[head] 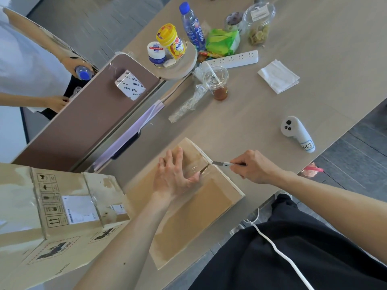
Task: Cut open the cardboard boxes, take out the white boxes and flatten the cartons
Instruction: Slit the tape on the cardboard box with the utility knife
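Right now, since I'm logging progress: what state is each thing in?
cardboard box: closed, tape seam partly slit
knife: held in right hand, blade at the seam
left hand: fingers spread, resting on the box top
water bottle: upright, capped
plastic cup: lidded, little brown drink left

Wearer's body, head view. Left hand (173, 174) is recorded at about 7 o'clock of centre and right hand (255, 166) at about 4 o'clock; both are seen bare. Left forearm (125, 237) is uncovered down to the bottom edge at 7 o'clock. Right forearm (324, 197) is uncovered out to the right edge at 4 o'clock. A black garment (293, 248), loose and softly creased, is noted over the lap at 5 o'clock. A thin white cable (272, 244) is traced across it, from its upper-left border toward the bottom edge. Fabric type could not be determined.
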Motion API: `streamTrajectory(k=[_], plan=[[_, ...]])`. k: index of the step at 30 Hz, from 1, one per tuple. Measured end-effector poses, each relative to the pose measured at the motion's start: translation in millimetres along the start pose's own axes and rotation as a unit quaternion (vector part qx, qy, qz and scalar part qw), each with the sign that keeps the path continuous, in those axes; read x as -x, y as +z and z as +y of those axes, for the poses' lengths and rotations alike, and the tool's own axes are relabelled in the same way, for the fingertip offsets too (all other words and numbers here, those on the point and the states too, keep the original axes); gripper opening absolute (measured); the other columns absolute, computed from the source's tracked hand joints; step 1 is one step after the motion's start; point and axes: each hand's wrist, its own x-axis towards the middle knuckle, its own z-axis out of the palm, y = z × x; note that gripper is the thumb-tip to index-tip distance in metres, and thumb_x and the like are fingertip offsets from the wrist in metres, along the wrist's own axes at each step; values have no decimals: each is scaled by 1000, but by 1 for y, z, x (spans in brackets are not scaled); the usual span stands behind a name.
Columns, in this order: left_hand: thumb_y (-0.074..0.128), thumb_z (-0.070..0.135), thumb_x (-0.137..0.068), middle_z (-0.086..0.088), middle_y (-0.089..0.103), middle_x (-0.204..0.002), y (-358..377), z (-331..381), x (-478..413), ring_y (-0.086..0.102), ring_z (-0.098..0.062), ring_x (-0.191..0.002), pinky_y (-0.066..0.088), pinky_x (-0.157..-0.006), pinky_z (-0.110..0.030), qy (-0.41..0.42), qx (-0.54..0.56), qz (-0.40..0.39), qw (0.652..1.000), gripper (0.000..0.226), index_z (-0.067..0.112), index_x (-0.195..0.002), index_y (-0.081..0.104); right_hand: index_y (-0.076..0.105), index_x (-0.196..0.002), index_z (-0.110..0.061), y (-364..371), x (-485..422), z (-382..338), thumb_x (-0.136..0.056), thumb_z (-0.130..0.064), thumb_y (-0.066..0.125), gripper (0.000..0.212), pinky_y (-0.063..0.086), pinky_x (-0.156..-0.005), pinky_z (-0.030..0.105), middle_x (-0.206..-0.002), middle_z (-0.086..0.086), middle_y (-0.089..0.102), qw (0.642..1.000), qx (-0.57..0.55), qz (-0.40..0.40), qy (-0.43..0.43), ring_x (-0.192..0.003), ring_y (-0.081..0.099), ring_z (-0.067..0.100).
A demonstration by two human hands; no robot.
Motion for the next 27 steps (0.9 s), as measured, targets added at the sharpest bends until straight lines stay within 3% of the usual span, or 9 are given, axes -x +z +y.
streamTrajectory(k=[9, 13, 17, 23, 27], plan=[[15, 86, -66, -21, 25, -161, 0, 0, 2, 31, -47, -142, 26, -119, -50, -2, -5, 4, 1000, 116, 19, -161, 12, 49, -59, 0, 4, 8, -3, -93, -18, 56, 39, 29, -49, 30, -44, -6, 40, 1000, -8, -20, -21, -43, 28, 10], [16, 86, -66, -22, 25, -161, 0, 2, 1, 31, -47, -142, 25, -119, -49, -2, 0, 7, 1000, 116, 19, -160, 14, 50, -59, 0, -3, 5, -3, -93, -18, 57, 39, 30, -47, 28, -42, -8, 44, 998, -18, 52, -10, -40, 31, 8], [17, 86, -65, -22, 27, -160, 2, 1, 3, 34, -47, -140, 26, -119, -48, -6, 2, 14, 1000, 116, 19, -160, 17, 50, -59, -2, -8, 3, -3, -93, -15, 57, 37, 29, -44, 22, -43, -7, 44, 1000, -16, 20, 1, -39, 32, 7], [19, 85, -66, -21, 26, -160, 2, 3, 3, 32, -46, -141, 26, -119, -48, -10, 9, 14, 1000, 115, 19, -160, 17, 53, -57, -4, 2, 2, 4, -92, -19, 57, 38, 31, -47, 28, -43, -4, 46, 1000, -24, 12, 9, -41, 33, 11], [19, 85, -66, -21, 28, -160, 4, 2, 3, 33, -47, -140, 27, -118, -49, -11, 6, 17, 1000, 114, 19, -160, 18, 54, -53, -6, 5, 5, 3, -91, -16, 58, 39, 30, -45, 23, -44, 0, 46, 998, -52, 14, 16, -40, 33, 9]])
